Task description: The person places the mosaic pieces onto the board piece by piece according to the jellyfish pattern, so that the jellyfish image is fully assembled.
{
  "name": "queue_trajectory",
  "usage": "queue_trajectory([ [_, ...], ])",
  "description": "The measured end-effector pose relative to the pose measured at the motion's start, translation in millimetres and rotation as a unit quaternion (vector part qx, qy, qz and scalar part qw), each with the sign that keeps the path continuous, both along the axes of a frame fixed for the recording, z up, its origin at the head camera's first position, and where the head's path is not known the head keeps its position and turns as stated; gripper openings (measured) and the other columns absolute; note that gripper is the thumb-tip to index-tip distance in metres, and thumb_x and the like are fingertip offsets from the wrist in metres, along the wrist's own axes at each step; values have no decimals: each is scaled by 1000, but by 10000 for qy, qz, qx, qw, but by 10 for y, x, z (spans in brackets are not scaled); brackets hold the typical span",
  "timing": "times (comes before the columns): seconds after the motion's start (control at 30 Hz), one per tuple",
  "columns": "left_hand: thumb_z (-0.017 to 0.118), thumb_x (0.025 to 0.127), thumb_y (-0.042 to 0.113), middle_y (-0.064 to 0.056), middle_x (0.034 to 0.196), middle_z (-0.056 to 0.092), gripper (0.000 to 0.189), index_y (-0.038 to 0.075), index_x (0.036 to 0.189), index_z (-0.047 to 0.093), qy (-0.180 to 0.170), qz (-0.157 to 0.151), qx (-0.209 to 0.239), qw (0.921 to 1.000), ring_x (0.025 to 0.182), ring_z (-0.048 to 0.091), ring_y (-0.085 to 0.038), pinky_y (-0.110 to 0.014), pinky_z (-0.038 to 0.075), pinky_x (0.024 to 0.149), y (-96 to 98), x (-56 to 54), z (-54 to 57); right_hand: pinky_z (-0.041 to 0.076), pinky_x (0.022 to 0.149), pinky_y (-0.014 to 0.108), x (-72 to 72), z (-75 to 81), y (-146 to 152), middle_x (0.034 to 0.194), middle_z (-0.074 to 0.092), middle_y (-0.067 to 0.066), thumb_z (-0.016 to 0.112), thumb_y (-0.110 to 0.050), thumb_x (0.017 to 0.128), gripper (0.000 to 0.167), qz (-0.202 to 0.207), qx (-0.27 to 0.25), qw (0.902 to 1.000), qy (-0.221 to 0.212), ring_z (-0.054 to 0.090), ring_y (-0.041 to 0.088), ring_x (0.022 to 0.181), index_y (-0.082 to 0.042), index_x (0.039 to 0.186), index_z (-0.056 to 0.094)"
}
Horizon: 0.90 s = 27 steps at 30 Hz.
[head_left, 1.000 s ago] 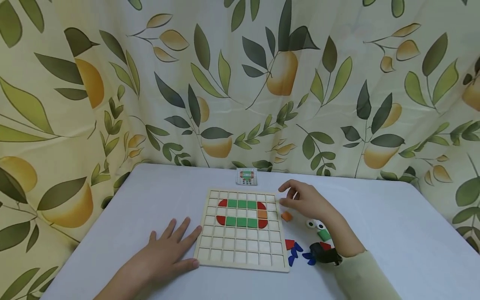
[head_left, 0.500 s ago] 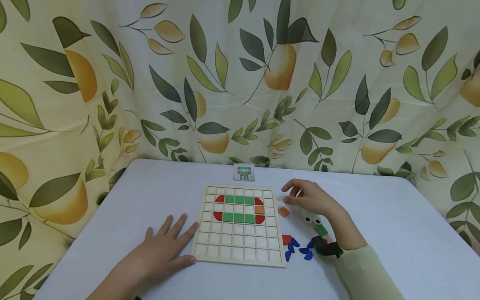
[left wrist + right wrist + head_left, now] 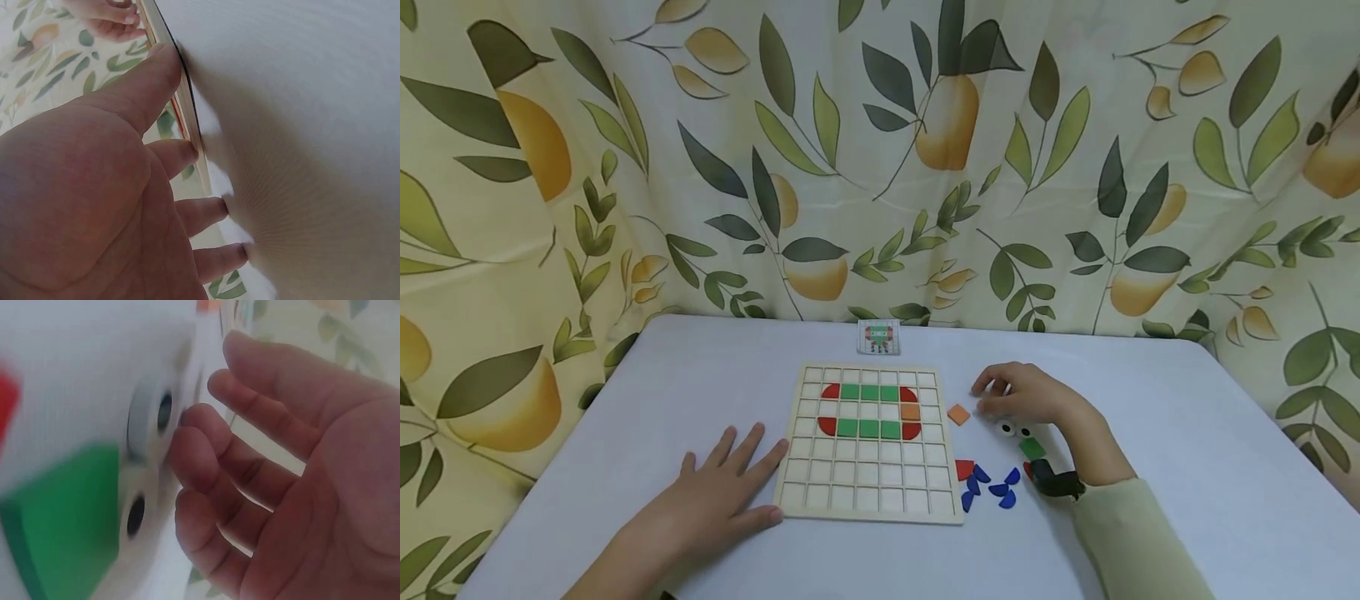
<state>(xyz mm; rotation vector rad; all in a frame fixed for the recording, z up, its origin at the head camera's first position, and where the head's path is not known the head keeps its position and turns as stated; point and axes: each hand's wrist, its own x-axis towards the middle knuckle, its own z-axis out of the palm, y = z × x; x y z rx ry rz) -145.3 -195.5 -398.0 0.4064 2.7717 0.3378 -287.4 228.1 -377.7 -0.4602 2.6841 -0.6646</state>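
Observation:
A wooden grid board (image 3: 880,475) lies on the white table, bearing green square tiles (image 3: 869,392), red rounded corner tiles (image 3: 909,395) and one orange tile (image 3: 910,412). My left hand (image 3: 718,487) lies flat with fingers spread; its thumb and a fingertip touch the board's left edge. To the right of the board, my right hand (image 3: 1026,393) hovers low with loosely bent fingers and nothing between them. Just beside those fingers are two white eye pieces (image 3: 147,419) with black pupils, and a green square tile (image 3: 69,519). A loose orange tile (image 3: 958,414) lies between board and hand.
Several blue half-round tiles (image 3: 999,490) and a red tile (image 3: 964,470) lie by the board's lower right. A small pattern card (image 3: 878,337) sits at the table's far edge. Behind hangs a leaf-and-fruit curtain (image 3: 820,208). A black wrist strap (image 3: 1055,480) is on my right wrist.
My right hand has drawn rightward, away from the board's edge and closer to the eye pieces. The left hand stays against the board. The head view has shifted slightly.

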Motion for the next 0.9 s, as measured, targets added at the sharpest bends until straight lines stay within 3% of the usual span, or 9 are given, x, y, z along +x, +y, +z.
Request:
queue_trajectory([
  [0.23,57,89,67,-8,167,18,80,32,157,33,5,9,21,10000,151,11,-46,-83,13,102,-7,-11,4,49,63,30,62,1,-256,86,59,4,77,-27,88,29,-67,273,9995,-124,54,19,79,-17,114,70],
  [0.43,58,89,67,-8,167,18,80,32,157,33,-26,27,35,10000,151,10,-45,-83,12,103,4,-17,21,47,63,30,96,3,-338,82,59,3,78,-22,86,17,-117,324,9994,24,53,19,78,-17,100,71],
  [0.57,58,89,66,-8,167,19,80,32,157,33,-17,49,36,10000,151,11,-46,-83,12,102,7,-20,23,45,64,31,86,-14,-337,81,58,3,80,-25,85,19,-107,180,9998,7,53,20,80,-16,92,66],
  [0.9,58,89,65,-9,167,19,79,32,156,34,-47,39,72,10000,151,11,-46,-83,13,102,-5,2,17,44,63,32,78,-19,-338,81,57,3,79,-27,86,23,273,-663,9974,-104,53,22,79,-13,88,60],
])
